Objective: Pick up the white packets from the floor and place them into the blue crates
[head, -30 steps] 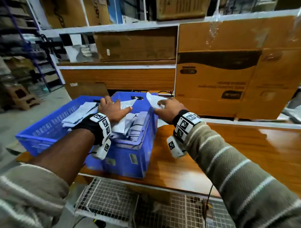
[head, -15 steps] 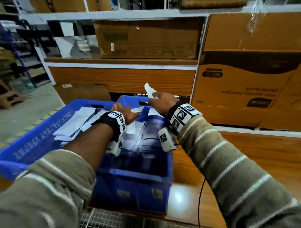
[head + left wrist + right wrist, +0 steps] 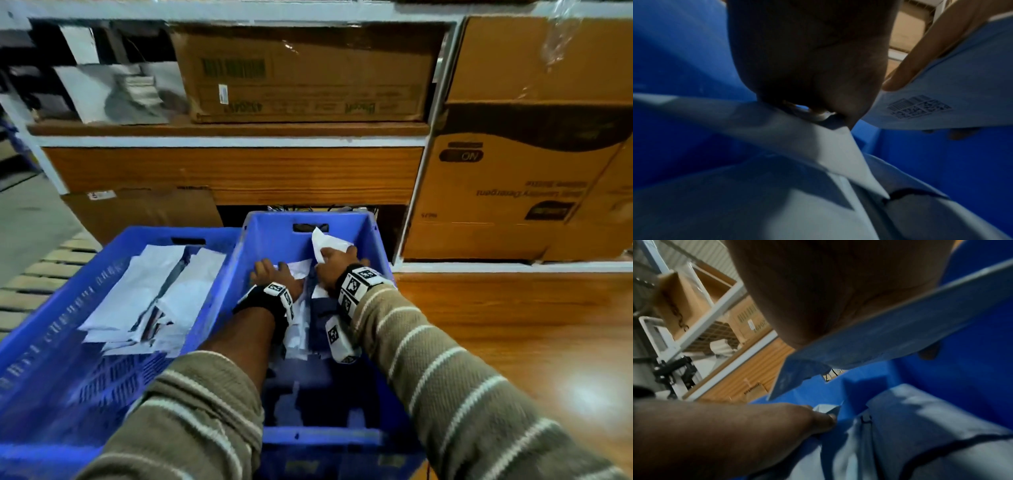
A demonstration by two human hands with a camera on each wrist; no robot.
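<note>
Fingers [image 3: 818, 112] of the left hand [image 3: 274, 277] curl down and pinch the corner of a white packet lying on the pile inside the right crate [image 3: 371, 240], as the left wrist view shows. Just beside it, the right hand [image 3: 334, 267] grips a held packet [image 3: 325, 241] between thumb and fingers, its free end sticking up toward the crate's far wall; from below, in the left wrist view, that packet carries a printed label [image 3: 918, 105]. Both hands sit deep in this crate, above the heap of packets [image 3: 301, 329] already stacked there. The held packet's long axis appears to run from the hand up and away toward the far wall, so by my reading the coming move is a short drop downward and slightly forward, and the right hand is the nearer one to do it. To the left, touching this crate, stands the left crate [image 3: 51, 335], holding its own loose pile of packets [image 3: 161, 294]. Behind both are 2 cardboard boxes [image 3: 305, 72] on wooden shelving [image 3: 233, 171].
</note>
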